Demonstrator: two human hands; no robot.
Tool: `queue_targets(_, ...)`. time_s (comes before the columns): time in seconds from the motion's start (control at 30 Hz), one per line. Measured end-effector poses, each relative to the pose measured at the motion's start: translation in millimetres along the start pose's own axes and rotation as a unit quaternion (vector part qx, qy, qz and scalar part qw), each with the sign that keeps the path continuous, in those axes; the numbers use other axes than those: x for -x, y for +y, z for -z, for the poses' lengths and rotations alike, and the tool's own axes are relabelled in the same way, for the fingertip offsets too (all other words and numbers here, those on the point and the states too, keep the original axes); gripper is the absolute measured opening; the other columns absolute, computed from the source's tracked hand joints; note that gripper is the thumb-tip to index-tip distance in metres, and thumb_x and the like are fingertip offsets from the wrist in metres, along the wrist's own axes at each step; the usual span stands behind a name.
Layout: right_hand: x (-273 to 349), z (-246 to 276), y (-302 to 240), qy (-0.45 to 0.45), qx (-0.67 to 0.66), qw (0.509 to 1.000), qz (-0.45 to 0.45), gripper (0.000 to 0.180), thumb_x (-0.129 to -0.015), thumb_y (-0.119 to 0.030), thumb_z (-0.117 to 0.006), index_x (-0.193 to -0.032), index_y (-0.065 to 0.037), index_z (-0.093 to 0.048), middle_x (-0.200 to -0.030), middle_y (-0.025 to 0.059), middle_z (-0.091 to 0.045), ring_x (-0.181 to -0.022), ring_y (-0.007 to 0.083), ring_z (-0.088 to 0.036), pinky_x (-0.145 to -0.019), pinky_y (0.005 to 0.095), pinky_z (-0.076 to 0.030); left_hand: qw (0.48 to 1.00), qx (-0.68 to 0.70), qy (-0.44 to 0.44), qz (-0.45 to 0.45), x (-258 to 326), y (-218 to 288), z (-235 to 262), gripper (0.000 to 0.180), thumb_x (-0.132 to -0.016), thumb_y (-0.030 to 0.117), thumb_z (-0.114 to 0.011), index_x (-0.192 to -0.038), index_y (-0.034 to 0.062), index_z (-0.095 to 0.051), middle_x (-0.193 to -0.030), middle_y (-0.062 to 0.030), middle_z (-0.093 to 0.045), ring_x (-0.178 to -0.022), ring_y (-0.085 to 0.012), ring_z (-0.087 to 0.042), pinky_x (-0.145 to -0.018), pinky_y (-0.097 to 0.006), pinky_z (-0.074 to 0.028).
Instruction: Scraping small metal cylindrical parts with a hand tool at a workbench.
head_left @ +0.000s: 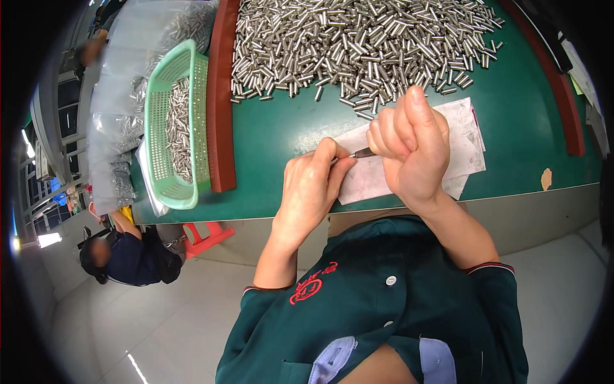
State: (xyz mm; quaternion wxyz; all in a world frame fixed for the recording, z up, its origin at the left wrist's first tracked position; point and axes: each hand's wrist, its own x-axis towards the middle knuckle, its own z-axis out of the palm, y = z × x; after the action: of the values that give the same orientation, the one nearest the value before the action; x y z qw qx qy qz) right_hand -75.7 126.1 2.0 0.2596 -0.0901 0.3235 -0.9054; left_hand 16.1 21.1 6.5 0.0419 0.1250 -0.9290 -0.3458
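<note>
A green worktop (281, 128) edged in red-brown is seen above a pale grey floor (128, 320). Bright windows (29, 150) are seen at the far left.

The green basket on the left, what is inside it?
The green basket holds a strip of small metal pins like the heap on the table. Whatever lies beneath those pins is covered.

Silver pins (358, 45), green table (275, 128), mint-green basket (157, 115)

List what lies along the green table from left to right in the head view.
Clear bags of metal pins → green mesh basket → red-brown divider → left hand → right hand → red-brown edge strip.
</note>
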Motion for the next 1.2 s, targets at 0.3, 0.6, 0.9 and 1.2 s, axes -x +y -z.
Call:
queue_targets(0.3, 1.0, 1.0, 1.8, -0.021, 0.003, 1.000, 0.011, 0.043, -0.092, -0.026, -0.028, -0.051, -0.013, -0.026, -0.041, -0.0036, -0.021, -0.038, 0.0064, -0.013, -0.038, 0.0236, -0.015, 1.000, -0.006, 0.011, -0.022, -0.4, -1.3, -1.3, 0.013, -0.073, 0.004, -0.059, -0.070, 0.0019, -0.046, -0.052, -0.0119, -0.051, -0.049, -0.0292, -0.052, -0.044, -0.035, -0.039)
queue_targets(0.6, 4.4, -7.6, 1.6, -0.037, 0.060, 0.997, 0.026, 0.043, -0.092, -0.025, -0.031, -0.052, -0.012, -0.026, -0.042, -0.0040, -0.021, -0.039, 0.0059, -0.015, -0.038, 0.0237, -0.015, 0.999, -0.005, 0.020, -0.035, 0.3, -2.5, -1.6, 0.013, -0.073, 0.003, -0.059, -0.070, 0.0021, -0.046, -0.051, -0.0123, -0.050, -0.050, -0.0300, -0.052, -0.044, -0.036, -0.039)
queue_targets(0.9, 8.6, -18.8, 1.5, -0.063, 0.117, 0.990, 0.039, 0.041, -0.091, -0.022, -0.035, -0.054, -0.008, -0.028, -0.046, -0.0031, -0.026, -0.042, 0.0054, -0.020, -0.041, 0.0231, -0.020, 0.999, -0.027, 0.016, -0.028, 1.6, 1.1, 1.8, 0.004, -0.073, 0.000, -0.055, -0.073, -0.0015, -0.051, -0.059, -0.0136, -0.054, -0.050, -0.0251, -0.053, -0.047, -0.030, -0.040)
queue_targets(1.2, 5.7, -4.1, 5.9, -0.063, 0.060, 0.995, 0.039, 0.039, -0.090, -0.019, -0.038, -0.054, -0.007, -0.030, -0.048, -0.0047, -0.028, -0.044, 0.0031, -0.021, -0.039, 0.0220, -0.018, 0.679, 0.707, -0.044, 0.195, -4.1, -20.9, 12.4, 0.012, -0.086, 0.014, -0.048, -0.084, 0.0023, -0.048, -0.067, -0.0045, -0.044, -0.048, -0.0034, -0.025, -0.044, -0.016, -0.023)
